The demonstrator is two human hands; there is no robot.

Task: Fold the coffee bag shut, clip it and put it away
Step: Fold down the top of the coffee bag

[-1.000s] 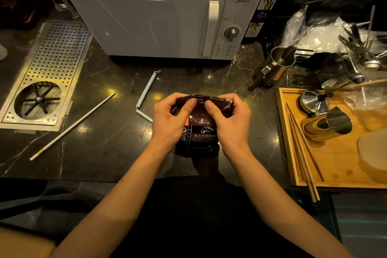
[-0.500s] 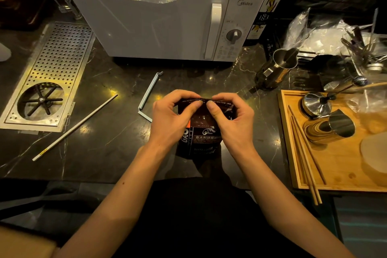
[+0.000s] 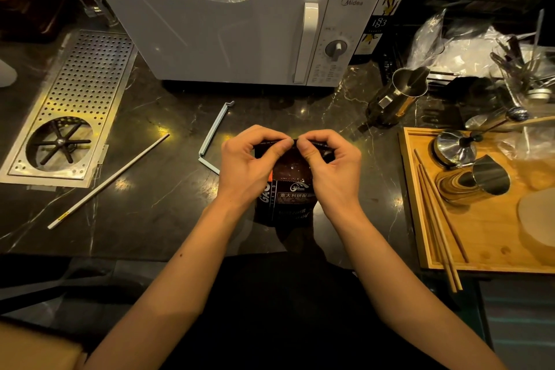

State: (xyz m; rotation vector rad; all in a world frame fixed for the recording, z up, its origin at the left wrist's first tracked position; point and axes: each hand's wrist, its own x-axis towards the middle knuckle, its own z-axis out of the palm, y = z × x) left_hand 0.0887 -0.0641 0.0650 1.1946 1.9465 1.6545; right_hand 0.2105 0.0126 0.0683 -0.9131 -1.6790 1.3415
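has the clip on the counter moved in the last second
No. The clip lies open in the same spot on the counter, between the microwave and the left hand; only the camera shifted slightly.

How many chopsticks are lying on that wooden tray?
2. Both chopsticks lie side by side along the left edge of the wooden tray, their near ends sticking out over its front rim. More could be hidden under the clutter behind.

Dark marble counter point(image 3: 168, 213): microwave point(image 3: 240, 39), coffee bag point(image 3: 288, 198), clip point(image 3: 213, 137), wooden tray point(image 3: 480, 246).
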